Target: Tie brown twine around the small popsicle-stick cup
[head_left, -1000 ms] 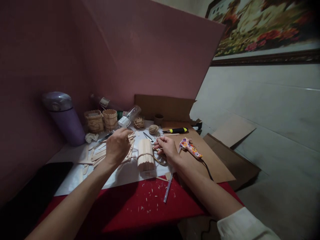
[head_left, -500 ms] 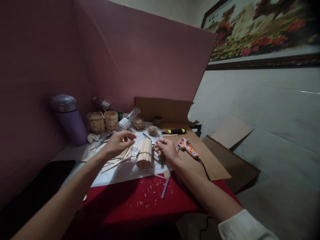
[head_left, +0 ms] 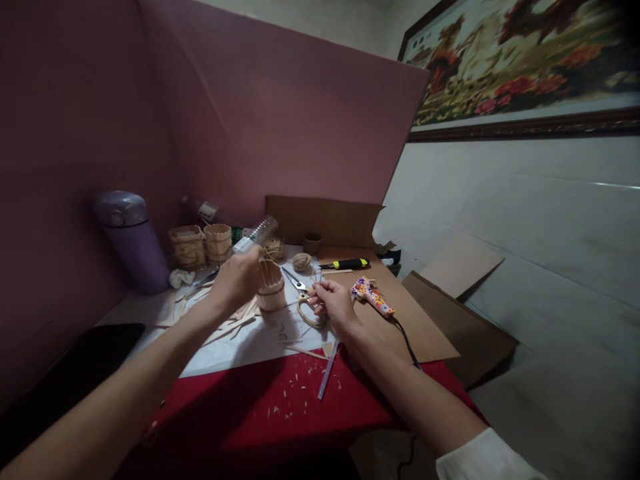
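Note:
My left hand (head_left: 240, 275) is closed on the rim of a small cup made of wooden sticks (head_left: 273, 293). The cup stands upright, its open end facing up, on the white paper. A strand of twine (head_left: 299, 304) runs from the cup's side to my right hand (head_left: 333, 303), whose thumb and fingers are pinched on it. Scissors (head_left: 300, 285) with gold-coloured handles lie half open between the cup and my right hand. Behind them sits a ball of twine (head_left: 302, 262). Some fingers of my left hand are hidden behind its back.
Loose wooden sticks (head_left: 234, 327) lie left of the cup. A flowered glue gun (head_left: 371, 296) and a yellow-black utility knife (head_left: 350, 264) rest on cardboard (head_left: 420, 333) at right. Two more stick cups (head_left: 218, 243), plastic bottles (head_left: 256, 233) and a purple flask (head_left: 134, 243) stand behind.
The cup, lying on its side before, is now upright and a little further left. My left hand, earlier apart from it, has closed on its rim. My right hand has barely moved.

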{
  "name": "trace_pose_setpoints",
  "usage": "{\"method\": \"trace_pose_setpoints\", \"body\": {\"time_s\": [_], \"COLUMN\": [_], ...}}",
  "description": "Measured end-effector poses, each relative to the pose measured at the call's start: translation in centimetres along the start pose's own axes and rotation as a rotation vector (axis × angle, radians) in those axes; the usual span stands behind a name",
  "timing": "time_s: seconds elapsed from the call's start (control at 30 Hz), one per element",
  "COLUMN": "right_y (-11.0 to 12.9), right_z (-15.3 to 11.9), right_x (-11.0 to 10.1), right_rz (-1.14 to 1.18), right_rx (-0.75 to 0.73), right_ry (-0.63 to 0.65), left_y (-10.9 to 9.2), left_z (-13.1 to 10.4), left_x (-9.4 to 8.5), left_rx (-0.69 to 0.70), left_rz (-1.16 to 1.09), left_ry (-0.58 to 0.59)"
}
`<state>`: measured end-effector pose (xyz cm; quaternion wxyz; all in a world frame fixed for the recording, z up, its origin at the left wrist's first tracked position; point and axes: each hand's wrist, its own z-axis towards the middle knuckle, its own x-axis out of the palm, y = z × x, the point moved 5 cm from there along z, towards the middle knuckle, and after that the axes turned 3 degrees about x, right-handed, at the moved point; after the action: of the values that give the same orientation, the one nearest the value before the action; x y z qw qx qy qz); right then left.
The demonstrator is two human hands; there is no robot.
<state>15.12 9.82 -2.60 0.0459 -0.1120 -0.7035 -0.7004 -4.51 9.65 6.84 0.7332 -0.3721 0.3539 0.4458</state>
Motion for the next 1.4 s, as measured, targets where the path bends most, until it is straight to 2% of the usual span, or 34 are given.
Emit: {"method": "trace_pose_setpoints", "body": {"time_s": [0.17, 0.33, 0.47, 0.57, 0.7, 0.77, 0.83, 0.87, 0.9, 0.93, 1.0, 1.1, 1.17, 1.27, 1.4], "right_y": [0.6, 1.2, 1.3, 1.3, 1.3, 1.3, 1.3, 1.2, 1.2, 1.3, 1.3, 1.1, 0.8, 0.1, -0.4], "right_z": [-0.7, -1.5, -1.7, -1.7, -1.8, -1.9, -2.0, -2.0, -2.0, -2.0, -2.1, -2.4, -2.6, -2.7, -2.4], "right_x": [-0.3, -0.5, -0.4, 0.1, 0.9, 1.2, 1.4, 1.5, 1.5, 1.6, 1.8, 2.4, 3.0, 3.4, 3.0], "right_rz": [0.036, 0.016, 0.015, 0.017, 0.017, 0.005, -0.015, -0.028, -0.038, -0.046, -0.042, 0.031, 0.11, 0.209, 0.277], "right_rx": [-0.018, -0.037, -0.05, -0.064, -0.07, -0.067, -0.066, -0.071, -0.081, -0.095, -0.127, -0.121, -0.069, 0.035, 0.115], "right_ry": [-0.01, 0.004, 0.017, 0.026, 0.037, 0.048, 0.051, 0.045, 0.035, 0.024, 0.007, 0.047, 0.124, 0.219, 0.193], "left_y": [0.7, 1.2, 1.8, 2.1, 1.8, 1.0, -0.2, -0.9, -1.8, -2.8, -4.5, -5.7, -5.7, -4.7, -3.6], "left_z": [5.1, 6.9, 7.2, 7.4, 7.1, 6.0, 4.2, 3.2, 2.2, 1.0, -1.4, -3.5, -3.7, -3.6, -4.0], "left_x": [0.1, 1.8, 3.1, 3.2, 2.2, 0.9, 0.3, 0.6, 1.4, 2.4, 4.0, 5.5, 6.0, 6.5, 7.1], "left_rx": [-0.068, -0.115, -0.154, -0.188, -0.202, -0.186, -0.173, -0.174, -0.19, -0.23, -0.347, -0.451, -0.426, -0.396, -0.402], "left_rz": [0.03, -0.004, 0.006, 0.009, -0.001, -0.032, -0.239, -0.416, -0.625, -0.83, -1.139, -1.415, -1.481, -1.456, -1.412], "left_ry": [-0.006, 0.007, -0.021, -0.065, -0.095, -0.215, -0.283, -0.222, -0.098, 0.041, 0.229, 0.329, 0.342, 0.324, 0.385]}}
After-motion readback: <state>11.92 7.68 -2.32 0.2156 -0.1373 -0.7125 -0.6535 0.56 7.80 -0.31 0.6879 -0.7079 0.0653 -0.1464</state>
